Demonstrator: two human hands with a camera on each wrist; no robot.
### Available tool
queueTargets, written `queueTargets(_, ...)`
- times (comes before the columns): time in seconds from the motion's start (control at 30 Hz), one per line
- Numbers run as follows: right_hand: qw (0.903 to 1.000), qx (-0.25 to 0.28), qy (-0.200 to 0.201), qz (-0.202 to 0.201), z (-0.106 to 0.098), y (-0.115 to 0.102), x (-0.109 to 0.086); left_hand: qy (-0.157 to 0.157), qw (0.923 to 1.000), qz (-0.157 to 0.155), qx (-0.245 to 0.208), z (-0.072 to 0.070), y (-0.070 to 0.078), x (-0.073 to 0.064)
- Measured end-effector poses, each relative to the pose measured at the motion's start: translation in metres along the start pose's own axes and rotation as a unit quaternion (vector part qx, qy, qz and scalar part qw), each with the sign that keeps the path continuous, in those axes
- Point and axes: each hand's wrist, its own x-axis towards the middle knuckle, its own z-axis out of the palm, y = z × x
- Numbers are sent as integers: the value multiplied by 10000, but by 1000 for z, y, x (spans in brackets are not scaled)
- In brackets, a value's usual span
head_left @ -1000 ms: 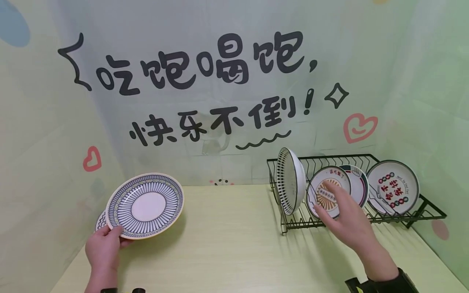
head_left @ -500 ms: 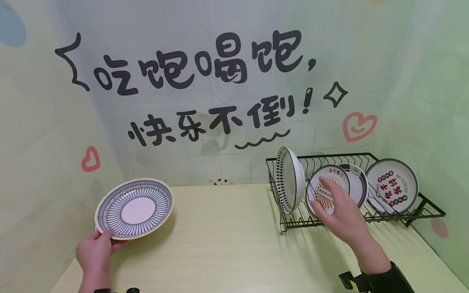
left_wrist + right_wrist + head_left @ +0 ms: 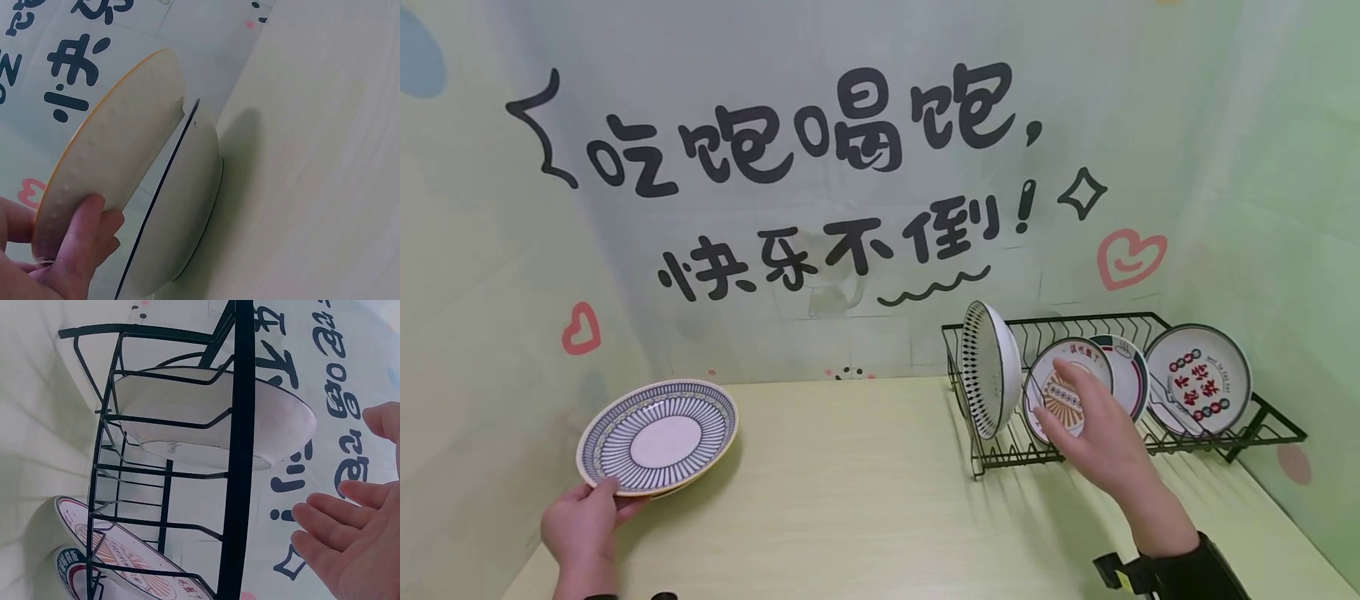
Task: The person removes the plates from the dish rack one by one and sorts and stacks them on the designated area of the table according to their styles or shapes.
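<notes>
My left hand (image 3: 583, 521) pinches the near-left rim of a plate (image 3: 666, 442) with blue radiating stripes, thumb on top and fingers beneath. In the left wrist view, the fingers (image 3: 84, 231) lie against the plate's pale underside (image 3: 125, 125). Under it sits a dark-rimmed dish (image 3: 181, 206) on the table, with a gap showing between the two; the head view mostly hides this dish. My right hand (image 3: 1097, 433) hovers before the dish rack (image 3: 1018, 458), fingers spread and holding nothing. In the right wrist view, the right hand (image 3: 356, 537) is apart from the rack (image 3: 240, 456).
A white bowl (image 3: 1011, 367) with a black diamond pattern stands on edge at the rack's left. Further right lean a sunburst plate (image 3: 1063, 400), a dark-banded plate (image 3: 1131, 379) and a plate with red lettering (image 3: 1198, 379). A printed backdrop (image 3: 820, 350) closes the table's back.
My left hand has moved left and down with the striped plate, which now covers most of the lower dish. The right hand keeps nearly the same place by the rack.
</notes>
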Motion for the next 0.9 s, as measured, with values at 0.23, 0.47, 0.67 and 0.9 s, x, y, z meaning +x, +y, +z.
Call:
queueTargets(0.23, 10000, 42, 5, -33, 2, 2, 0, 56, 9999, -43, -99, -1, -1, 3)
queueTargets(0.47, 10000, 74, -9, -20, 2, 4, 1, 46, 10000, -34, 69, -6, -3, 7)
queueTargets(0.67, 9998, 2, -168, 146, 2, 4, 5, 122, 9994, -27, 320, -8, -6, 12)
queueTargets(0.9, 9991, 58, -354, 218, 5, 4, 13, 84, 9991, -59, 417, -8, -5, 14)
